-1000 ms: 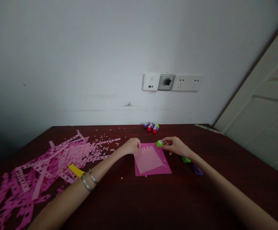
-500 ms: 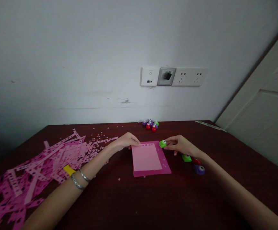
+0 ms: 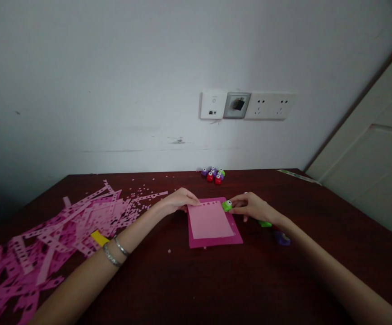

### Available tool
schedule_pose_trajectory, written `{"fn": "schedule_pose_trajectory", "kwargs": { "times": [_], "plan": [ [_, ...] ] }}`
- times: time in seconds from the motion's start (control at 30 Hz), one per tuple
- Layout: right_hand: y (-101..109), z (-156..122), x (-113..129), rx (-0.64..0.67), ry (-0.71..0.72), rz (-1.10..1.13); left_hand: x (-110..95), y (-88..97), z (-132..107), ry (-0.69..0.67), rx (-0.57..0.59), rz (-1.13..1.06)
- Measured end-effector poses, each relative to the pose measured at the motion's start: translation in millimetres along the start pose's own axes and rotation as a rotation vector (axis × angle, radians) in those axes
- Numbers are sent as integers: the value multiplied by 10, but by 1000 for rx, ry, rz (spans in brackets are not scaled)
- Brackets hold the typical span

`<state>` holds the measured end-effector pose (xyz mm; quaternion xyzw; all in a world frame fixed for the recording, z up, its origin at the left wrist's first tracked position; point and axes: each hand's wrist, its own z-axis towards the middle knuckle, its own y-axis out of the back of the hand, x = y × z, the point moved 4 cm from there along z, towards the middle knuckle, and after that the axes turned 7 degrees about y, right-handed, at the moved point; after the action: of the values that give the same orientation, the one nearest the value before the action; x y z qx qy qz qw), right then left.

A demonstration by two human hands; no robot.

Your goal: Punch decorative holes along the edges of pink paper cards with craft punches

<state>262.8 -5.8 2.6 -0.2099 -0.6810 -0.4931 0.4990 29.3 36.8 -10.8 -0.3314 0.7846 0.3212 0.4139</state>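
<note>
My left hand (image 3: 183, 200) pinches the top left corner of a light pink sheet of paper (image 3: 212, 223), which has a row of punched holes along its top edge. Under it lies a darker magenta sheet (image 3: 216, 243). Between the thumb and fingers of my right hand (image 3: 247, 206) is a green paper punch (image 3: 227, 206), its front at the light sheet's upper right edge. Whether the paper sits inside its slot I cannot make out. Beside my right forearm lie another green punch (image 3: 265, 224) and a purple punch (image 3: 282, 238), partly hidden by the arm.
Cut pink paper strips (image 3: 53, 239) with holes pile up at the left, a yellow piece (image 3: 99, 238) among them. Small punched bits (image 3: 138, 203) are scattered nearby. Several red, purple and green punches (image 3: 213, 174) cluster by the wall. A flat strip (image 3: 299, 176) lies at the back right.
My right hand has brought the green punch slightly left, up to the light pink sheet's edge. The light sheet has turned a little on the magenta one; my left hand still pinches its corner.
</note>
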Motion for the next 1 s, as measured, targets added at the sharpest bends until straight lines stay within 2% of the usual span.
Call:
{"fn": "schedule_pose_trajectory", "kwargs": {
  "times": [1.0],
  "plan": [
    [-15, 12, -41, 6, 6, -4, -39, -68, -54, 32, 26, -9]
  ]
}}
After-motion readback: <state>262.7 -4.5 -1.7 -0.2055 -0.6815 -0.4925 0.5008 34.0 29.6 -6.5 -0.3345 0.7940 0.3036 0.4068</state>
